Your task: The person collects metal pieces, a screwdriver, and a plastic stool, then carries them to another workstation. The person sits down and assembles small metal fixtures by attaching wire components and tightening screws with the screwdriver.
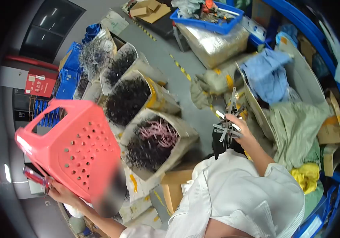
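My right hand [239,127] is closed around a bunch of thin, flat metal strips [227,129] that stick out in many directions. At the left, my left hand [60,193] is closed on a narrow red and silver object [35,176]. Right beside that hand is a pink plastic stool [84,148] with round holes, tilted in the air; whether the hand also grips it is unclear. Part of the stool's lower right is blurred.
Open sacks [148,146] of dark thin parts, one topped with pink pieces, line the middle. A blue tray [229,27] rests on a wrapped box [213,45]. Blue cloth [267,75] and green cloth [297,131] lie at the right. A cardboard box [174,190] stands near my body.
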